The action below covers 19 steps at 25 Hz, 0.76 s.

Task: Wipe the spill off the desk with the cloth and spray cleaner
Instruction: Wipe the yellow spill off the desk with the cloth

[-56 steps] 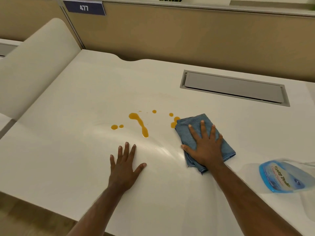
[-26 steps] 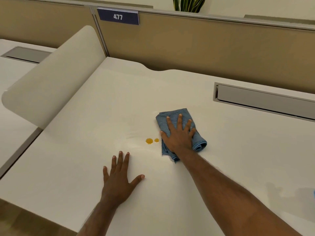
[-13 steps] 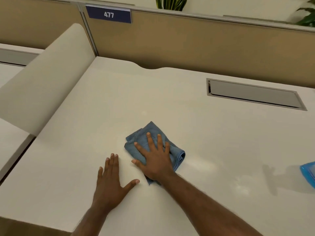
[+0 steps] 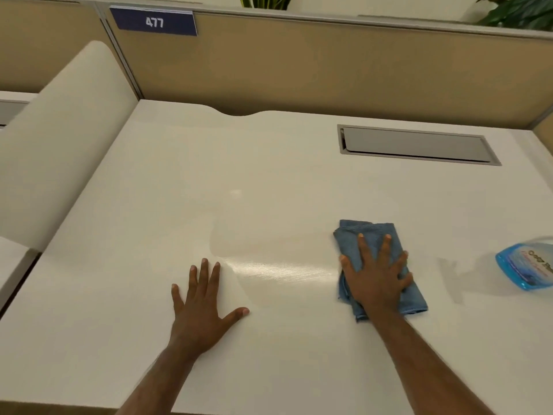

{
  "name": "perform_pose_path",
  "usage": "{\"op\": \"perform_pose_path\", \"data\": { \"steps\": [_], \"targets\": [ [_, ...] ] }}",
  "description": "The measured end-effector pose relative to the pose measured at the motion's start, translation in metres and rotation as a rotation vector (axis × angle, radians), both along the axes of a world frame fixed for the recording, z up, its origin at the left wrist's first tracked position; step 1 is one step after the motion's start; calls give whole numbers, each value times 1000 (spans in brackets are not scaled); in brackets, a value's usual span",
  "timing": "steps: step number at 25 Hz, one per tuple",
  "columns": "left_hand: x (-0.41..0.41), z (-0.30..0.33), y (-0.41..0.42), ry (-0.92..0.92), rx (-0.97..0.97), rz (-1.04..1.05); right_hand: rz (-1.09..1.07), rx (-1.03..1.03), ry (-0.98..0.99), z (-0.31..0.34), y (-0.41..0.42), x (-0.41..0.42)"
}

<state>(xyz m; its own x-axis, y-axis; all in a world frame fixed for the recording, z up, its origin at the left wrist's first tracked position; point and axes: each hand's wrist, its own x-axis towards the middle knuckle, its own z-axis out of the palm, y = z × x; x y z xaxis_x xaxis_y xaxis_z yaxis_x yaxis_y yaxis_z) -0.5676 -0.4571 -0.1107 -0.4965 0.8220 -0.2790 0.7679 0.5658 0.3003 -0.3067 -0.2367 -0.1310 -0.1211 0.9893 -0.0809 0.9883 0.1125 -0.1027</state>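
Note:
A folded blue cloth (image 4: 386,232) lies flat on the white desk (image 4: 269,163), right of the middle. My right hand (image 4: 375,274) presses down on it with fingers spread. My left hand (image 4: 203,304) rests palm down on the bare desk to the left, fingers apart, holding nothing. Between the hands a wet, shiny streak (image 4: 278,269) marks the surface; no orange spill shows. The spray cleaner bottle (image 4: 526,265), clear with blue liquid, stands at the right edge of the view, partly cut off.
A grey cable hatch (image 4: 416,145) is set into the desk at the back right. A tan partition (image 4: 329,70) with a "477" sign (image 4: 154,22) runs along the back. A curved white divider (image 4: 59,139) borders the left side.
The orange drops seen earlier are gone. My right hand has slid the cloth left over them, toward my left hand, then back to the right. My left hand stayed flat in place.

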Motion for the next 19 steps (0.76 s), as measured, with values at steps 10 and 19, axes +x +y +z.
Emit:
{"op": "perform_pose_path", "data": {
  "steps": [10, 19],
  "targets": [
    [-4, -4, -14, 11, -12, 21, 209, -56, 55, 14, -19, -84],
    [-5, -5, -12, 8, -18, 21, 485, 41, 80, 3, -72, -89]
  ]
}}
